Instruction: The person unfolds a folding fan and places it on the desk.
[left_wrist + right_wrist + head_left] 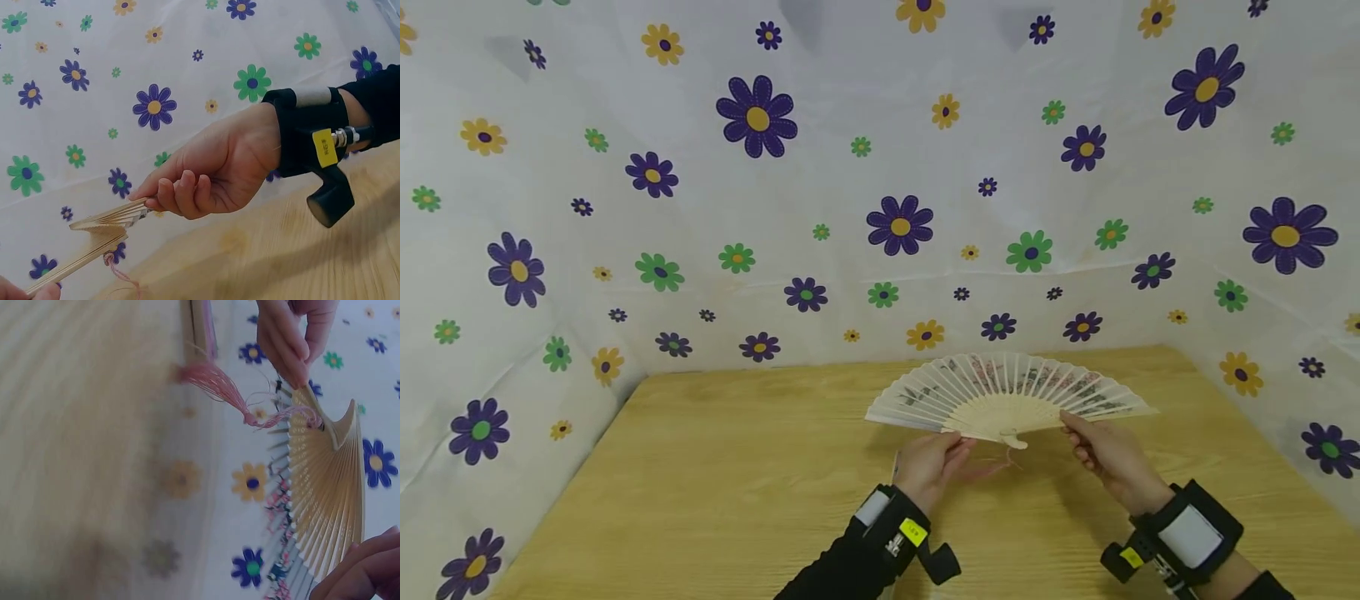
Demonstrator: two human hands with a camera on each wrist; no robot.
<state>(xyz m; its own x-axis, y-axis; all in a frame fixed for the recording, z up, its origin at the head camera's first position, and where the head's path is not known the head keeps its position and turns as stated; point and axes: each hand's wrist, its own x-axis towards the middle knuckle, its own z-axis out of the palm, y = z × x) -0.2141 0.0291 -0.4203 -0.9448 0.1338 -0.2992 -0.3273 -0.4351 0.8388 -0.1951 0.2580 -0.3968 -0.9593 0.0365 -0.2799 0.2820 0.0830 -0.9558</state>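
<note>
A folding fan [1007, 410] is spread wide above the table, its pale ribs pierced and its white leaf printed with flowers. My left hand [928, 468] pinches the left outer rib between thumb and fingers. On the opposite side, the thumb and fingers of my right hand [1112, 460] grip the right outer rib. From the fan's pivot hangs a pink tassel [219, 387], clearest in the right wrist view. The left wrist view shows the fan [103, 228] nearly edge-on, with its folds bunched by the left fingertips.
The wooden table [715, 467] lies below both hands. Floral cloth [850, 183] walls it at the back and sides. A narrow long object [199, 331] with a pinkish edge lies on the table beneath the left arm, mostly hidden. Both wrists wear black camera straps [1191, 533].
</note>
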